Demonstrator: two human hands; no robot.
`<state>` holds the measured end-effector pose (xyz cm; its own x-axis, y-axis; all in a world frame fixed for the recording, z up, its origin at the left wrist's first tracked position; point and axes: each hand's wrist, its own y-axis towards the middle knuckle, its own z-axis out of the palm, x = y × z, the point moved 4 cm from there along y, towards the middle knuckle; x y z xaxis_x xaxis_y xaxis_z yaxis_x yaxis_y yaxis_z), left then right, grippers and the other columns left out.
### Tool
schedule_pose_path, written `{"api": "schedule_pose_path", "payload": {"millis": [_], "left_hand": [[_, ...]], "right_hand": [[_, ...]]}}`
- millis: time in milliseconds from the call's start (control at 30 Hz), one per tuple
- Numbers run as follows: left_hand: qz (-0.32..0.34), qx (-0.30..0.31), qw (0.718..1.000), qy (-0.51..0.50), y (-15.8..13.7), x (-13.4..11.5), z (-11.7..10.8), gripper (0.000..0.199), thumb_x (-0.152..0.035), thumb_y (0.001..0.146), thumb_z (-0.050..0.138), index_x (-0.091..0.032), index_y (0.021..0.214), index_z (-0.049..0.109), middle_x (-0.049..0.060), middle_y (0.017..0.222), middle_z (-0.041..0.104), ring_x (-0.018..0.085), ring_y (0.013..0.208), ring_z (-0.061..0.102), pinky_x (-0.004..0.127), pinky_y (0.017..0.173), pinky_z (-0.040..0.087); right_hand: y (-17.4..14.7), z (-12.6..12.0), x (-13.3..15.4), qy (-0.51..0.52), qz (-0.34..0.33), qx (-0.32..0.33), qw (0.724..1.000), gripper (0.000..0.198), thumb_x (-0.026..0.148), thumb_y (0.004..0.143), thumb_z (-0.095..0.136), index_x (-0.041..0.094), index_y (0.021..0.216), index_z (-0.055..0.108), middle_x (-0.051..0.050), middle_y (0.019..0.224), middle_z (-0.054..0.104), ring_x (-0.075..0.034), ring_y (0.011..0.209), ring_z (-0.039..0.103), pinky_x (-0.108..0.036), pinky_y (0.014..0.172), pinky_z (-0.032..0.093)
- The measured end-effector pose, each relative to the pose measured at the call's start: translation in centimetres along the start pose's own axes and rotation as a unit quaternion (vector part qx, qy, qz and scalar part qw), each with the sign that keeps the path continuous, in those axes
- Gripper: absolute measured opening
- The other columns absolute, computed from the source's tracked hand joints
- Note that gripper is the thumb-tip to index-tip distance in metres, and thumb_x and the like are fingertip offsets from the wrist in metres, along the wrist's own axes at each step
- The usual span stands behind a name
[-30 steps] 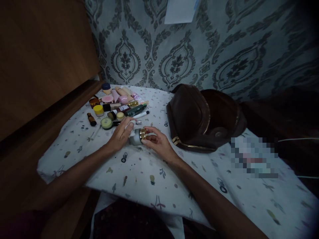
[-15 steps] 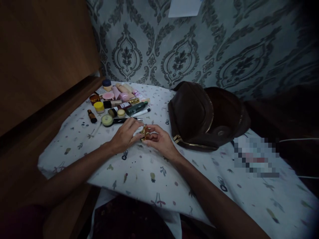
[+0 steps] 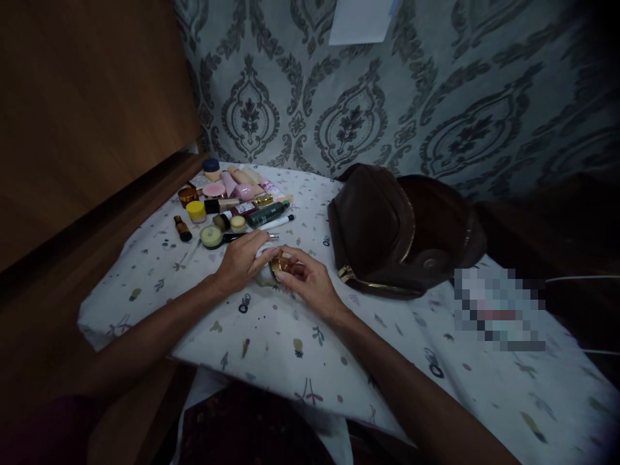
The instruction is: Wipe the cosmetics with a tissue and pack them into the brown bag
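Both your hands meet at one small gold-lidded jar (image 3: 278,263), held just above or on the patterned tablecloth (image 3: 203,329); you cannot tell from here whether its base touches the fabric. Your left hand (image 3: 241,263) is curled around a white cloth (image 3: 262,250), pressing it against the jar, with the thumb reaching toward the gold lid. Your right hand (image 3: 310,279) grips the lid from the other side, fingers bent and close together, and the jar is tilted on its side between the two. Much of its body is hidden by your left hand and the cloth.

Just beyond your left hand lie a black-handled brush (image 3: 233,237), a round pale-green pot (image 3: 211,236) and a little cream-lidded pot (image 3: 237,223). Behind them are a white tube with a black end (image 3: 278,223), a dark green tube (image 3: 267,214) and a yellow-lidded jar (image 3: 196,211), with a small amber bottle (image 3: 183,228) off to the left. To your right, apart from your hands, a dark brown leather bag (image 3: 368,219) rests unzipped near the wallpapered wall (image 3: 349,129).
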<state>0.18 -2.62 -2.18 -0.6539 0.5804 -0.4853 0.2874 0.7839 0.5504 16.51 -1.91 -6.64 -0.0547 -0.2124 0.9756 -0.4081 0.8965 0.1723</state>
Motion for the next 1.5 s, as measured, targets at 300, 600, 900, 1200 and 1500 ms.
{"api": "schedule_pose_path", "payload": {"millis": [300, 600, 900, 1200, 1500], "left_hand": [[0.029, 0.063, 0.997, -0.028, -1.2, -0.7, 0.6, 0.052, -0.052, 0.102, 0.029, -0.019, 0.135, 0.055, 0.010, 0.108, 0.055, 0.027, 0.106, 0.051, 0.042, 0.094, 0.045], [0.013, -0.001, 1.000, 0.017, -0.8, -0.6, 0.8, 0.030, -0.035, 0.103, 0.035, -0.017, 0.110, 0.058, 0.010, 0.103, 0.061, 0.024, 0.099, 0.055, 0.038, 0.090, 0.046], [-0.031, 0.051, 0.995, 0.078, 0.6, 0.5, 0.8, 0.036, -0.043, 0.101, 0.040, -0.021, 0.078, 0.055, 0.001, 0.072, 0.059, 0.018, 0.068, 0.055, 0.029, 0.062, 0.037], [0.012, 0.102, 0.994, 0.035, -1.6, -1.6, 0.6, 0.047, -0.055, 0.098, 0.044, -0.017, 0.124, 0.053, 0.013, 0.113, 0.059, 0.029, 0.107, 0.055, 0.043, 0.090, 0.049], [0.052, 0.112, 0.992, 0.001, -3.5, -1.2, 1.2, 0.059, -0.035, 0.096, 0.055, -0.023, 0.148, 0.031, 0.017, 0.136, 0.047, 0.033, 0.127, 0.049, 0.052, 0.101, 0.049]], "right_hand": [[0.1, -0.4, -0.2, 0.048, 0.045, 0.026, 0.998, 0.046, 0.056, 0.082, 0.069, 0.024, 0.113, 0.060, -0.002, 0.101, 0.062, -0.011, 0.061, 0.061, -0.026, 0.055, 0.053], [0.0, -0.7, -0.3, 0.116, 0.044, 0.104, 0.987, 0.069, 0.040, 0.075, 0.081, 0.033, 0.137, 0.054, -0.004, 0.118, 0.054, -0.010, 0.075, 0.062, -0.028, 0.066, 0.058], [-0.2, -0.4, -0.8, 0.049, 0.052, 0.071, 0.995, 0.053, 0.052, 0.077, 0.076, 0.023, 0.118, 0.059, 0.003, 0.078, 0.057, -0.012, 0.053, 0.059, -0.026, 0.046, 0.049], [-0.2, -0.3, -0.1, 0.008, 0.028, 0.058, 0.998, 0.042, 0.058, 0.085, 0.065, 0.020, 0.102, 0.056, 0.003, 0.077, 0.059, -0.011, 0.055, 0.061, -0.024, 0.050, 0.051], [0.1, -0.6, -0.8, 0.033, 0.041, 0.040, 0.998, 0.052, 0.058, 0.085, 0.065, 0.021, 0.121, 0.057, 0.002, 0.082, 0.058, -0.012, 0.058, 0.062, -0.025, 0.050, 0.051]]}}
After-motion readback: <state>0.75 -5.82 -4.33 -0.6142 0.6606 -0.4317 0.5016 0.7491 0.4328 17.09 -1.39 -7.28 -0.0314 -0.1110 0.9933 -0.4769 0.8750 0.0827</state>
